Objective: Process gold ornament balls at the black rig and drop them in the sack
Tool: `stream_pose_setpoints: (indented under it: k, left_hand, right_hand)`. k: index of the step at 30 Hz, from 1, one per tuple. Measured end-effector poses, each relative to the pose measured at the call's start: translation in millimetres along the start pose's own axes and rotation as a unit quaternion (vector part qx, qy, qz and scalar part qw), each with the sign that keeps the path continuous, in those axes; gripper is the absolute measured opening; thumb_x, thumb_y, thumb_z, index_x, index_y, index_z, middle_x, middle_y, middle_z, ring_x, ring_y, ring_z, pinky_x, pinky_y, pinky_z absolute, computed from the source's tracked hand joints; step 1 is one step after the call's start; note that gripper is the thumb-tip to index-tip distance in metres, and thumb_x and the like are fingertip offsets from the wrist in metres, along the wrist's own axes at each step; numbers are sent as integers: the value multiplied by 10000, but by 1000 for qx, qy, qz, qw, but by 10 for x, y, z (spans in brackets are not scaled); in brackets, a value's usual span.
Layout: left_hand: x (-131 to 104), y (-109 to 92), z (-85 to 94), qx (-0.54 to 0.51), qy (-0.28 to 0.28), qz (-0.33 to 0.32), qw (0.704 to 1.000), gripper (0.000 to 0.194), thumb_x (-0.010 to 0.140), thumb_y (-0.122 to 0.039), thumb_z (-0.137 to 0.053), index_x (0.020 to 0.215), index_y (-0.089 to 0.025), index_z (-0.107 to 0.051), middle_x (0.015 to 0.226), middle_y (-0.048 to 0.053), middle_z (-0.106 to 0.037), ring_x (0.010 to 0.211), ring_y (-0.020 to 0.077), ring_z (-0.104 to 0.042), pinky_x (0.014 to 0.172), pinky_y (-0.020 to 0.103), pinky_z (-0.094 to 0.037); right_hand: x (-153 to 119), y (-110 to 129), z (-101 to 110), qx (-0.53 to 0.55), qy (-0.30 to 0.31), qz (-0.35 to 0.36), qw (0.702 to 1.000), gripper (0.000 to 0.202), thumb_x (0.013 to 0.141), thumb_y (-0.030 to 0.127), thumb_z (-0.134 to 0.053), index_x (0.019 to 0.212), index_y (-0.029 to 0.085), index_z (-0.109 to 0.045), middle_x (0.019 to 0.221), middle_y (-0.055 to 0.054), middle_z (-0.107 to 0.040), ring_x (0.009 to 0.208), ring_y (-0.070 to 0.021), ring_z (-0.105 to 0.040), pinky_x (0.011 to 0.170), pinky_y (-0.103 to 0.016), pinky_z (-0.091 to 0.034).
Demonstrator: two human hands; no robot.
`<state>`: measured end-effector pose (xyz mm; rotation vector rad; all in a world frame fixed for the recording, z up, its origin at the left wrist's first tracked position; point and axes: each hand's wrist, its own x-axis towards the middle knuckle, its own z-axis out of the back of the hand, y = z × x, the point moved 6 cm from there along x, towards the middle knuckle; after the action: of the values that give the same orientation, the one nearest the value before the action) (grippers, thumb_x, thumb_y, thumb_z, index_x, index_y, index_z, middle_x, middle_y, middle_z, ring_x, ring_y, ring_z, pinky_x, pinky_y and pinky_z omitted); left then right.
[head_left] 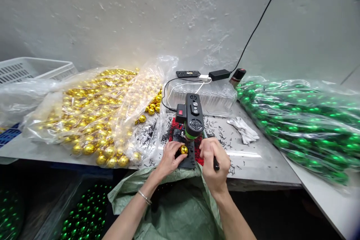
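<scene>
Left of the press, gold balls lie bagged. In front of it, your left hand pinches a ball, seemingly positioning it; right of it, your right hand wraps the handle. Pulling that would call for a steady ball.

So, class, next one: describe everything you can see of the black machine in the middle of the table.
The black machine stands upright on the metallic-looking table, its casing seemingly plastic. The elongated head has two round vents with small buttons between them, and a green band underneath. A side box carries a red switch; a black cable runs from it. The left hand holds a gold ball beneath the head; the right grips a black handle, whose link to the machine is hidden.
</scene>
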<state>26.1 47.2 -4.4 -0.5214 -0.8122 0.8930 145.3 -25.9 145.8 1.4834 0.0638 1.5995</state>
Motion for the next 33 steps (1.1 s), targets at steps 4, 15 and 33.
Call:
stream_pose_setpoints:
  k: [4, 15, 33]
  left_hand:
    - [-271, -83, 114, -18, 74, -16, 997, 453, 900, -354, -573, 1328, -213, -530, 1310, 134, -584, 1263, 284, -482, 1078, 486, -364]
    - [548, 840, 1261, 250, -106, 248, 930, 354, 882, -103, -451, 1217, -120, -565, 1272, 218, -556, 1248, 363, -466, 1021, 544, -393]
    - [203, 412, 625, -517, -63, 358, 775, 367, 663, -329, -813, 960, -151, -692, 955, 72, -728, 839, 166, -674, 793, 276, -521]
  right_hand:
    - [66, 58, 23, -1, 10, 4, 1000, 277, 921, 89, -418, 673, 207, -461, 699, -8, -512, 659, -133, -520, 602, -280, -415]
    - [-133, -48, -51, -6, -3, 26, 1000, 263, 904, 39, -410, 705, 207, -447, 706, -5, -493, 677, -136, -523, 592, -277, -396]
    - [22, 9, -4, 23, -20, -19, 999, 291, 931, 74, -407, 673, 205, -439, 685, 8, -487, 695, -130, -521, 639, -281, -400]
